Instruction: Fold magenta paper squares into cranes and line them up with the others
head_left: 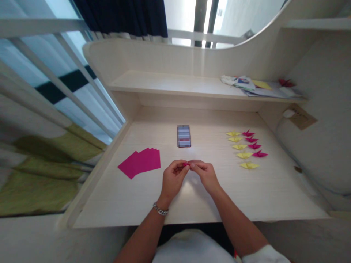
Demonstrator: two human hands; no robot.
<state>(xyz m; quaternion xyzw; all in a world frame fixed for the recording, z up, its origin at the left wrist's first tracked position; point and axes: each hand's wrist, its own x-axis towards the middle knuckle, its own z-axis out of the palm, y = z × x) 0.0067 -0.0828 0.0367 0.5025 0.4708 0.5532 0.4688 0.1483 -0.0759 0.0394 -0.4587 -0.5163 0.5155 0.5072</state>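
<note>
Both hands meet at the middle of the desk, pinching a small folded piece of pink paper (186,164) between them. My left hand (174,176), with a silver chain bracelet (160,209) at its wrist, has its fingers closed around the paper's left side. My right hand (204,174) grips the other side between thumb and fingers. Most of the folded paper is hidden by the fingertips, so its exact shape cannot be made out. Fanned-out pink paper squares (142,162) lie to the left of my hands.
Beyond my hands a phone (184,136) lies on the desk (208,120). On the right stand two columns of folded paper cranes, several yellow cranes (239,147) and several pink cranes (255,146). A raised shelf (170,82) at the back holds papers (246,83).
</note>
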